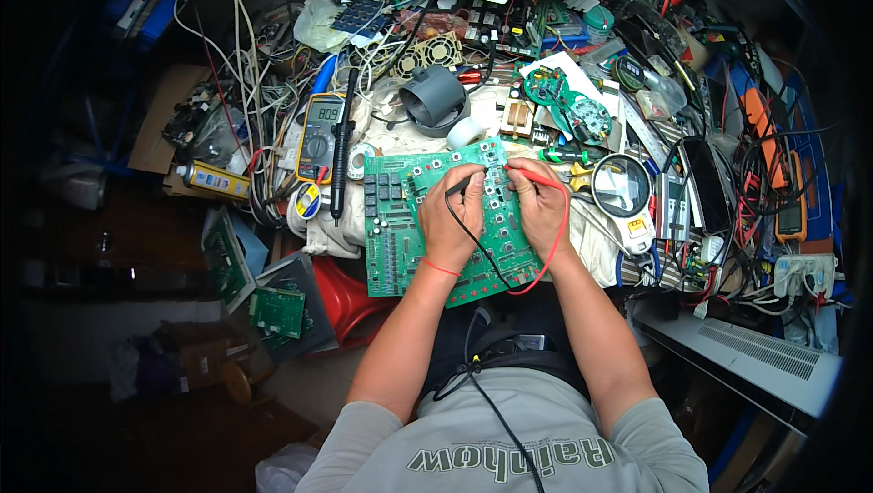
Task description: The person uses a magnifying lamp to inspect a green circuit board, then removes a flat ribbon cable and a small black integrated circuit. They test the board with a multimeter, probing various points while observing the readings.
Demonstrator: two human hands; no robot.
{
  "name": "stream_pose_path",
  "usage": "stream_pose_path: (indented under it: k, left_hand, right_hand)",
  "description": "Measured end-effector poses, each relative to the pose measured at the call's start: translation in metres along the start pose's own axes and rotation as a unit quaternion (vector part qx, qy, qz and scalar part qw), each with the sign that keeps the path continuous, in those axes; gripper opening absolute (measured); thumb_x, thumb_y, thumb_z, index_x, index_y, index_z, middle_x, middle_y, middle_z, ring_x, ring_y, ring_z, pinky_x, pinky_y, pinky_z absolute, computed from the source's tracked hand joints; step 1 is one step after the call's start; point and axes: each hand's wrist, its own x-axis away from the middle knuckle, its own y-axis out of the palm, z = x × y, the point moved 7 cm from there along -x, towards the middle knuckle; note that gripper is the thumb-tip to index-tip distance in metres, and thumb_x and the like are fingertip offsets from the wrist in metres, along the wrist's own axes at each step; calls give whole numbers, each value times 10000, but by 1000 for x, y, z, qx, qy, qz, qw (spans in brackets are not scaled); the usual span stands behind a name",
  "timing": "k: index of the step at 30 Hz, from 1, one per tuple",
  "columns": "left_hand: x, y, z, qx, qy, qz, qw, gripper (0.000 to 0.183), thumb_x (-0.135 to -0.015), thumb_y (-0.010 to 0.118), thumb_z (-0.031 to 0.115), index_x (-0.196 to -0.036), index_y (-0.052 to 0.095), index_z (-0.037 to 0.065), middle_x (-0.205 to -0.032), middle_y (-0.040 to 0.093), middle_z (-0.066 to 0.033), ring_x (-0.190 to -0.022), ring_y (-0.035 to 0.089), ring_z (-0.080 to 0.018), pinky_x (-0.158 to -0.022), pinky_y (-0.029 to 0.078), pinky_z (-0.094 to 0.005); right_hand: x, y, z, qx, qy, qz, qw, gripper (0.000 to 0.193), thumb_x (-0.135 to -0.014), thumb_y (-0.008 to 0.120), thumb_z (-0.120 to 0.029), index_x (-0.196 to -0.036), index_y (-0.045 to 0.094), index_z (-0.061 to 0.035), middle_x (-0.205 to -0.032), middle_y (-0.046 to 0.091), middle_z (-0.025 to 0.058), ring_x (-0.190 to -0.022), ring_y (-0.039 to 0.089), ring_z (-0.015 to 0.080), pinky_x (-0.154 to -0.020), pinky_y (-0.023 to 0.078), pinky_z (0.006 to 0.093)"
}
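Observation:
A large green circuit board (386, 261) with buttons, chips and black relays lies in front of me at the table's near edge. My left hand (452, 225) is closed round a black test probe (458, 187), over the middle of the board. In my right hand (544, 216) is a red test probe (538, 178), pinched and aimed at the board's upper right part. Both tips are near the board's upper edge; whether they touch it I cannot make out. The two leads loop down over the board. A yellow multimeter (318, 138) with a lit display stands to the left.
A black pen-like tool (342, 152) lies beside the multimeter. Behind the board are a grey cup-shaped part (434, 97) and round green boards (582, 118). A magnifier (621, 186) lies at the right. Tangled cables and parts crowd the back; more boards (277, 311) lean at the lower left.

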Motion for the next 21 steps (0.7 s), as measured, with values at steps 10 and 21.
stream_pose_path:
  k: [10,21]
  left_hand:
    - [0,0,-1,-1,-8,-7,1000,206,-1057,640,257,-1078,740,78,-957,766,-146,-869,740,-364,-756,566,-424]
    - [0,0,0,-1,0,-1,1000,212,-1061,633,262,-1078,734,77,-952,764,-154,-861,737,-374,-749,564,-434]
  right_hand:
    - [0,-1,-1,-1,0,5,1000,180,-1008,721,-82,-1169,740,-6,-1086,743,116,-879,714,170,-774,580,295]
    - [0,-1,-1,-22,9,-1,1000,186,-1017,712,-86,-1184,738,-7,-1098,739,108,-871,711,155,-768,585,286]
